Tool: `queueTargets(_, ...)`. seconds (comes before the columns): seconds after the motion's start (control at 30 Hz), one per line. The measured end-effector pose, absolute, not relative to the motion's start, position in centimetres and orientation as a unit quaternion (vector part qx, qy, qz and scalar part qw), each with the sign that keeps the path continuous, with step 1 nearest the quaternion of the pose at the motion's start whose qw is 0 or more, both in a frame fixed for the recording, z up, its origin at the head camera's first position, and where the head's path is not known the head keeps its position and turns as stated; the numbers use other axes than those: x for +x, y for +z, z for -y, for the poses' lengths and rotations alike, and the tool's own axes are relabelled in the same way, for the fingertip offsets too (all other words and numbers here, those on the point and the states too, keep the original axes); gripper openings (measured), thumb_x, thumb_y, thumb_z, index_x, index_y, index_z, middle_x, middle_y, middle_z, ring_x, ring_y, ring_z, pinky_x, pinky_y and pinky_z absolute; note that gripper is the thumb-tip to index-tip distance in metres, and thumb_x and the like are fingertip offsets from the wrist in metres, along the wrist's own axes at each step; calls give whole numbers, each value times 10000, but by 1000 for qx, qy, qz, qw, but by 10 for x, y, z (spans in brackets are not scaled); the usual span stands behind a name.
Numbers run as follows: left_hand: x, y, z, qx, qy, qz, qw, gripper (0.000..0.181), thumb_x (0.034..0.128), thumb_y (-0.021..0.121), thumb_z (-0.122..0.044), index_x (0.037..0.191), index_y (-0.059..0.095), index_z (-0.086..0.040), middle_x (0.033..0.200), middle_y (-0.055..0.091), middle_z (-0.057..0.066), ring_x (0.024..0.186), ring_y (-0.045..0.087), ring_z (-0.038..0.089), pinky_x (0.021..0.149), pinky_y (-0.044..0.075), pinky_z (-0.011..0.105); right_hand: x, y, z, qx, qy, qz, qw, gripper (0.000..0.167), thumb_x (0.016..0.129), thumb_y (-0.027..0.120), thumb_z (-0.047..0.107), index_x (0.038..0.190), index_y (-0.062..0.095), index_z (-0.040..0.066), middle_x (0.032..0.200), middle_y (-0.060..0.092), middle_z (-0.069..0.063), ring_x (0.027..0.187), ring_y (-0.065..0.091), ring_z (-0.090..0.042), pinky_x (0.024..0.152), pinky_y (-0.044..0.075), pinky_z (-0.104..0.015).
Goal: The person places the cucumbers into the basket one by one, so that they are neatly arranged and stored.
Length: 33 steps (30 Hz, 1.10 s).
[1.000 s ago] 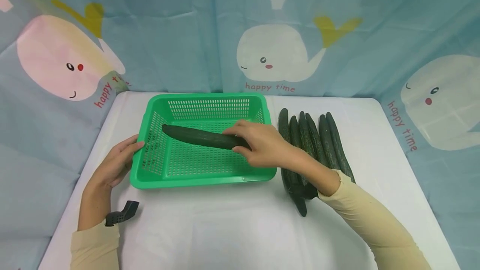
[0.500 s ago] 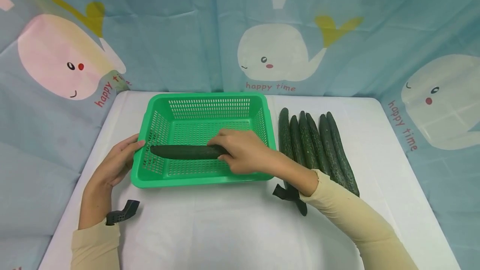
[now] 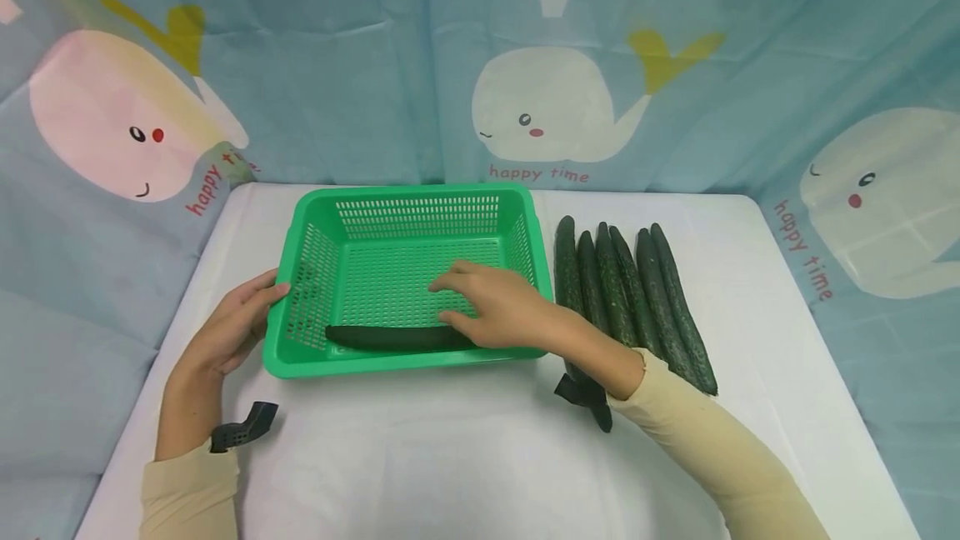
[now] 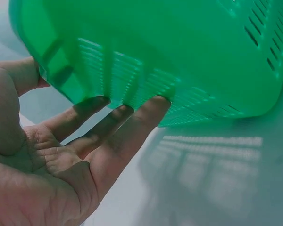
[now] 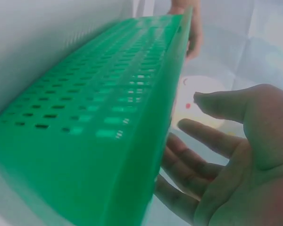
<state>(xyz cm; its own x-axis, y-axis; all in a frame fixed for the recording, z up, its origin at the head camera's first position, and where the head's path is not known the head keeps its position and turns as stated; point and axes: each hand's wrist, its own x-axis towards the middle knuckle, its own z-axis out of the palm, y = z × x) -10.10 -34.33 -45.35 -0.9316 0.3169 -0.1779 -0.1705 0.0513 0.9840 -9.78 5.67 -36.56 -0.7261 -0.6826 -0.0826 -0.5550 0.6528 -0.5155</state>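
Note:
A green slotted basket (image 3: 408,364) stands on the table, with one dark green cucumber (image 3: 397,338) lying along its near wall. My left hand (image 3: 231,327) grips the basket's left rim; in the left wrist view the hand (image 4: 61,165) has its thumb at the rim and fingertips against the outer wall of the basket (image 4: 203,47). Over the basket's near right part, my right hand (image 3: 498,307) is open and holds nothing, the cucumber's right end below it. The right wrist view shows the right hand (image 5: 245,160) with fingers spread beside the basket wall (image 5: 146,108).
Several cucumbers (image 3: 617,294) lie side by side right of the basket, partly hidden under the right forearm. A black strap (image 3: 243,430) is at the left wrist. Behind the white table (image 3: 450,457) hangs a blue curtain (image 3: 375,90) printed with whales.
The cucumber has gone from my right hand's grip down onto the basket floor by the near wall. My right hand moved left and nearer, then opened. The left hand kept its place.

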Motion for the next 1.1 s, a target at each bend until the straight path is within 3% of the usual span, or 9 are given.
queueTargets(0.33, -99, -457, 343, 48, 695, -696, 172, 586, 1139, 456, -153, 1629, 254, 98, 1184, 776, -133, 1041, 760, 28, 884, 594, 169, -91, -359, -84, -324, -271, -900, 112, 414, 1043, 684, 307, 1438, 651, 188, 1433, 650, -17, 1183, 707, -176, 940, 609, -398)
queueTargets(0.47, -100, -455, 341, 39, 684, -707, 173, 633, 1141, 466, -192, 1635, 211, 111, 1188, 765, -164, 1061, 743, 6, 881, 579, 154, -87, -352, -98, -313, -291, -899, 95, 419, 1044, 683, 302, 1444, 643, 186, 1436, 643, -3, 1116, 723, -153, 929, 608, -402)
queueTargets(0.73, -103, -452, 342, 9, 697, -694, 179, 623, 1143, 471, -238, 1653, 249, 43, 1141, 778, -144, 1012, 763, 35, 834, 634, 211, -83, -346, -124, -258, -366, -891, 71, 680, 1041, 688, 295, 1639, 370, 232, 1495, 561, -22, 1311, 643, -212, 1039, 585, -464)
queueTargets(0.87, -104, -452, 342, 0, 698, -691, 187, 598, 1144, 467, -259, 1660, 286, -15, 1138, 775, -145, 1012, 757, 32, 836, 631, 212, -81, -345, -140, -248, -374, -892, 52, 662, 1045, 685, 257, 1631, 387, 187, 1482, 556, -63, 1274, 651, -264, 1056, 581, -491)
queueTargets(1.1, -102, -452, 339, -5, 679, -707, 195, 689, 1150, 448, -293, 1667, 154, 56, 1139, 755, -165, 1021, 747, 26, 832, 629, 216, -83, -346, -174, -219, -360, -906, 27, 600, 1044, 685, 193, 1593, 450, 138, 1466, 557, -132, 1277, 641, -319, 1039, 591, -517)
